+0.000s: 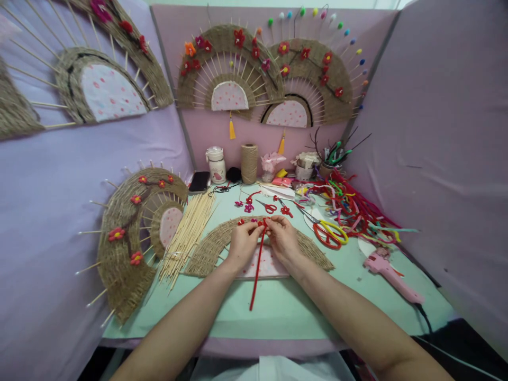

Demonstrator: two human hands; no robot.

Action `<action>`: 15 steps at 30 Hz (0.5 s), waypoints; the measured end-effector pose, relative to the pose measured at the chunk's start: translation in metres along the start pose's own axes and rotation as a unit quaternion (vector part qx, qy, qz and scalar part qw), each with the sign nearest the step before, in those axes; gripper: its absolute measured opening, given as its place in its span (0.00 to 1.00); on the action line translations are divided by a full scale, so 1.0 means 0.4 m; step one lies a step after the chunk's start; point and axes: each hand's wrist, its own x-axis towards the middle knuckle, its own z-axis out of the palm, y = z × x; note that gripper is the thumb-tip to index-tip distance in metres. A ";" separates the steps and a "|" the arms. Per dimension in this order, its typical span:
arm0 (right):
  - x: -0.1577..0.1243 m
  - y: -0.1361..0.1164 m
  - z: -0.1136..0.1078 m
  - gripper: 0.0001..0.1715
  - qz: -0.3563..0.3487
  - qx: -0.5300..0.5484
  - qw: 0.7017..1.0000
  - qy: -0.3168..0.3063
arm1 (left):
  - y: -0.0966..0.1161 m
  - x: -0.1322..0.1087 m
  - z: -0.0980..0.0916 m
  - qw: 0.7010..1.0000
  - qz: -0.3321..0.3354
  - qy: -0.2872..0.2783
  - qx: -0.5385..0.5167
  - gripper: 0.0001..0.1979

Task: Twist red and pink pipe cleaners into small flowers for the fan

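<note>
A red pipe cleaner (256, 275) is pinched between both my hands, its upper end bent into small loops and its long tail hanging down toward me. My left hand (245, 242) grips it from the left with closed fingertips. From the right, my right hand (283, 239) pinches the looped end. Beneath the hands lies a woven twine fan (206, 248) with a pink-spotted half-round centre (273, 264), partly hidden by my hands. Some red bits show at the fan's top edge, by my left fingers.
Bamboo sticks (188, 233) lie left, beside a finished fan (119, 248). Scissors (331, 233), a pink glue gun (395, 275) and heaped coloured pipe cleaners (353, 203) occupy the right. A twine spool (249, 164) and white bottle (216, 165) stand at the back.
</note>
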 end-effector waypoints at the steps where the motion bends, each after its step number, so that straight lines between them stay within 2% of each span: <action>1: -0.001 -0.002 0.001 0.16 -0.010 -0.007 1.000 0.002 | 0.004 -0.001 -0.001 1.000 -0.004 0.001 -0.015 0.12; 5: 0.000 -0.005 -0.001 0.15 -0.038 -0.033 0.999 0.012 | 0.012 -0.002 0.003 0.996 -0.027 -0.008 -0.086 0.10; 11: 0.002 0.001 -0.004 0.13 -0.069 -0.100 0.993 0.013 | -0.007 0.004 0.013 0.995 -0.034 0.004 -0.098 0.08; 15: -0.001 -0.007 -0.005 0.12 -0.062 -0.127 0.990 -0.010 | -0.004 0.011 0.003 0.986 -0.080 -0.004 -0.143 0.08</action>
